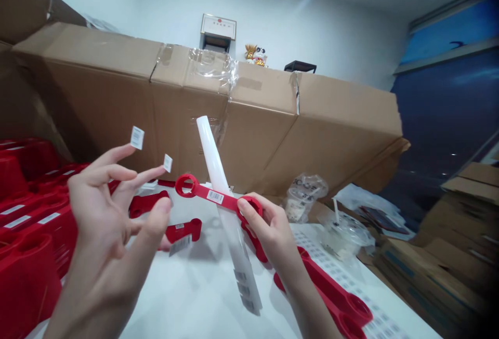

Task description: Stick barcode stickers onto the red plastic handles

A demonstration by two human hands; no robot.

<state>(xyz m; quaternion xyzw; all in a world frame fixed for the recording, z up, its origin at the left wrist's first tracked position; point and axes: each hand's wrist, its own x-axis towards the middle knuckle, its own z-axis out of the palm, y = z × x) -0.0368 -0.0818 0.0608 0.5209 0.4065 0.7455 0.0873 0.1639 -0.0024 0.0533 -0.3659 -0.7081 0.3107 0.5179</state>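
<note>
My right hand [268, 224] grips one ring end of a red plastic ring wrench [202, 192], held up above the table. A white barcode label [215, 197] sits on the wrench's handle. My left hand [117, 209] is raised at the left, fingers spread. Small barcode stickers cling to its fingertips: one sticker [136, 137] on the uppermost finger, another sticker [167, 163] beside it, and a third sticker [180, 245] lower down. Behind the held wrench, a rolled white label sheet [212, 157] slants across the table. Another red wrench [191, 230] with a label lies beyond my left hand.
Stacked red wrenches [31, 261] with labels fill the left side. More red wrenches [335, 292] lie at right on a printed label sheet [331, 261]. Cardboard boxes [187, 89] wall the back. A bagged cup [302, 201] and a plastic-covered drink cup [343, 237] stand at right.
</note>
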